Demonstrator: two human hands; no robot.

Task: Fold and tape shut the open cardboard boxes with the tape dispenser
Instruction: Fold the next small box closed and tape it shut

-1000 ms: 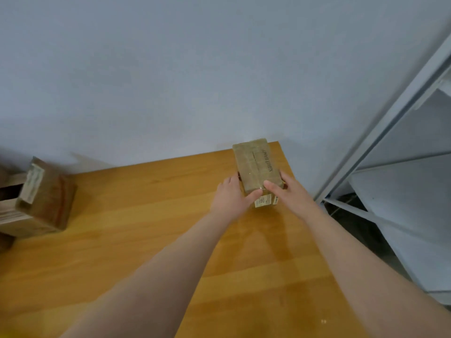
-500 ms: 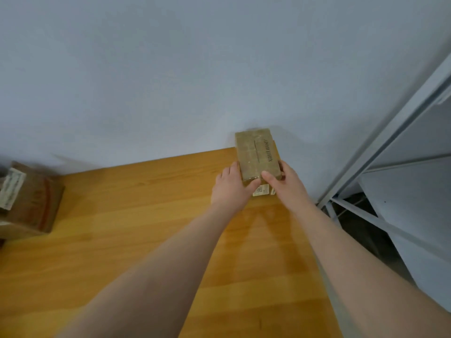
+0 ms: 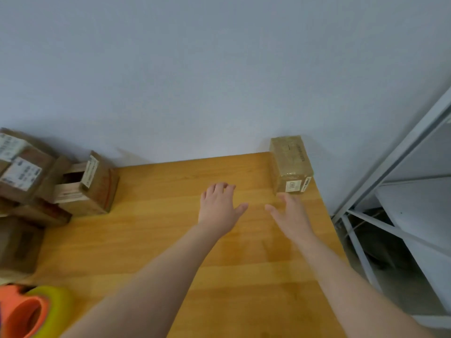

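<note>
Parked on the far right corner of the wooden table [image 3: 170,240], hard up against the pale wall [image 3: 219,69]: the taped cardboard box [image 3: 290,159], glossy on top with what looks like clear tape over the seam. Lies with its long axis running from the wearer toward the wall, roughly along the table's right edge. Shows its labelled short end to the camera and its sealed face upward.

Held just short of it over the tabletop: the left hand [image 3: 219,206] and the right hand [image 3: 291,215], both spread with fingers straight and gripping nothing. Impossible to tell whether the right fingertips [image 3: 280,196] brush the labelled end or stop just beside it.

Likely trouble from here: sits right at the table's edge, next to the gap before the metal shelving [image 3: 390,167], so could be sent over the side by a careless sweep of the right hand.

Worth watching on the left too: a loose heap of boxes, among them the open cardboard box [image 3: 83,189], flaps unfolded and dark mouth gaping upward. Could shift or topple if one is tugged out from the pile.

Half out of frame at the near left corner: the orange and yellow tape dispenser [image 3: 31,311], within reach of a stray left forearm and easily knocked.
</note>
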